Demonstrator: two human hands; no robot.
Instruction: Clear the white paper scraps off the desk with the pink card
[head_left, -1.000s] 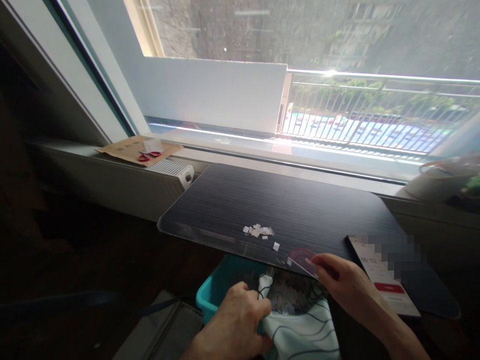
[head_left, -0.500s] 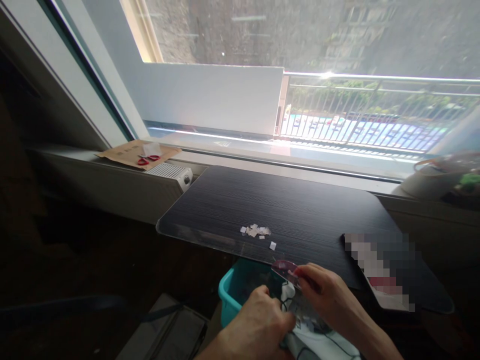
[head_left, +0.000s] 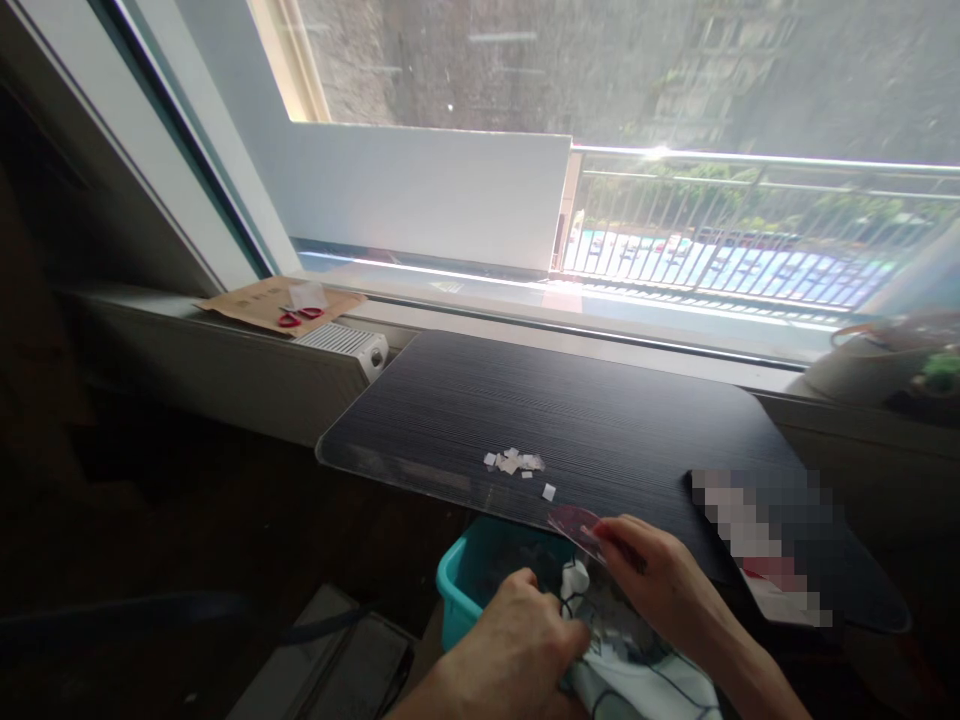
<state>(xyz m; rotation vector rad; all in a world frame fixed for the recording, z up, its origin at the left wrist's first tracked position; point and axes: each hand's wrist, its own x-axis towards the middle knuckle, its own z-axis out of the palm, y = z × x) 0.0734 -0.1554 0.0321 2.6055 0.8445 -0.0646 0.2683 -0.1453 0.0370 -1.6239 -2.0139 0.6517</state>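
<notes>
My right hand [head_left: 656,565] pinches a thin, see-through pinkish plastic piece [head_left: 576,524] over the table's front edge. My left hand [head_left: 517,635] is closed, fingers curled, above a teal bin [head_left: 456,580]; what it grips is hidden behind its back. Dark thin cord and a white object [head_left: 575,580] show beside its fingers, above the bin. Pale scraps and a light-coloured bag-like thing [head_left: 652,685] lie below my right hand. On the black table [head_left: 585,400], small white paper pieces [head_left: 514,461] form a loose heap, with a single white square [head_left: 549,492] nearer to me.
A flat dark-edged object, blurred out [head_left: 757,550], lies at the table's right. Red-handled scissors [head_left: 300,316] rest on a brown paper envelope [head_left: 247,303] on the sill, beside a white radiator [head_left: 352,345]. A pale pot-like container [head_left: 855,365] stands at the right of the sill.
My right hand has lifted slightly, and the plastic piece has tilted, showing its face differently. My left hand stays nearly still. The whole view has shifted a little.
</notes>
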